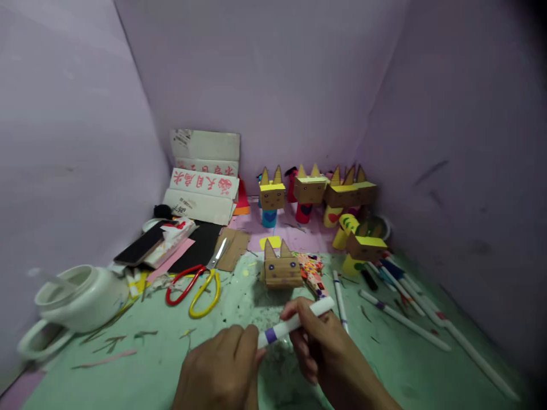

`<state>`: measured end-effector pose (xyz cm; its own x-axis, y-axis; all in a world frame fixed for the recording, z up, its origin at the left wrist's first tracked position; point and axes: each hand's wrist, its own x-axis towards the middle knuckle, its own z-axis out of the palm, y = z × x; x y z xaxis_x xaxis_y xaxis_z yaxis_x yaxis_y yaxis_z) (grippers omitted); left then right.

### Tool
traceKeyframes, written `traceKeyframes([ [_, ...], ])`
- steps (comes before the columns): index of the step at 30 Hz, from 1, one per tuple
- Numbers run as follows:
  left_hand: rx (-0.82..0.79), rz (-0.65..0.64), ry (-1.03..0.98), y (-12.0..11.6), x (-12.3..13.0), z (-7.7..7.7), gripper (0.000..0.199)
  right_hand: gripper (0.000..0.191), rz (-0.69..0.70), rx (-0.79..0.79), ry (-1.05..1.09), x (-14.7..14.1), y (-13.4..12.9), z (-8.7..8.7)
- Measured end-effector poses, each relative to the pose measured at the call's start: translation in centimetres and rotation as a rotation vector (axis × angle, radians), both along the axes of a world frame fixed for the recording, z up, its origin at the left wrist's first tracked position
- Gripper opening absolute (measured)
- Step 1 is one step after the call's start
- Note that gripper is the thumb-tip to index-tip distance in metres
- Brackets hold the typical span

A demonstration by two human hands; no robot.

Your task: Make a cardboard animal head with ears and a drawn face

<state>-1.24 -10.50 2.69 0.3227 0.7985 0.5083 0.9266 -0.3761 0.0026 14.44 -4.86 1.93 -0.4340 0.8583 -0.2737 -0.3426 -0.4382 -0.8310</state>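
White marker [294, 323], 1, with a purple band: held slantwise at near centre, above the green table surface [141, 378]. Left hand [220, 364]: closed on the marker's banded end, knuckles uppermost. Right hand [318, 343]: thumb and fingers pinched on the opposite end, which points far and right. The 2 hands stand apart, the marker bridging them.

Horned cardboard head [282, 273], 1: just beyond the marker, with 2 pointed horns and 2 drawn eyes. Patterned orange piece [314, 273], 1: just right of the head.

Far side, centre to right: a row of horned figures, among them 1 blue-bodied figure [269, 218] with a dark heart and, to its right, 1 red-bodied figure [303, 213]. Nearer, at right: 1 yellow-bodied figure [354, 265] with a cardboard head.

Right side: several loose pens, including 1 purple-banded pen [404, 320] lying slantwise and 1 upright-lying slim pen [340, 299] close to the right hand.

Left side: scissors [205, 278], 1 pair, blades spread slightly, 1 handle red and 1 yellow; black sheet [199, 246], 1, beyond them; white pot [92, 304], 1, with handle. Far left: folded white cardboard [203, 181], printed in red.
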Motion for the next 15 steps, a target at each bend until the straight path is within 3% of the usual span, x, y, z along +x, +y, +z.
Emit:
traceKeyframes([
  [2, -0.003, -0.027, 0.038, 0.9, 0.5, 0.1, 0.015, 0.049, -0.066, -0.017, -0.008, -0.7, 0.4, 0.4],
  [7, 0.014, -0.072, 0.134, 1.7, 0.7, -0.5, 0.018, 0.045, -0.126, -0.086, -0.004, 0.2, 0.5, -0.8],
  [11, 0.053, -0.198, 0.065, 1.8, 0.8, -0.9, 0.025, 0.042, -0.054, -0.055, -0.027, 0.5, -0.3, -0.7],
  [15, 0.200, -0.114, 0.104, 1.3, 0.7, -0.9, 0.031, 0.040, -0.125, -0.057, -0.066, 1.4, -0.5, 0.1],
])
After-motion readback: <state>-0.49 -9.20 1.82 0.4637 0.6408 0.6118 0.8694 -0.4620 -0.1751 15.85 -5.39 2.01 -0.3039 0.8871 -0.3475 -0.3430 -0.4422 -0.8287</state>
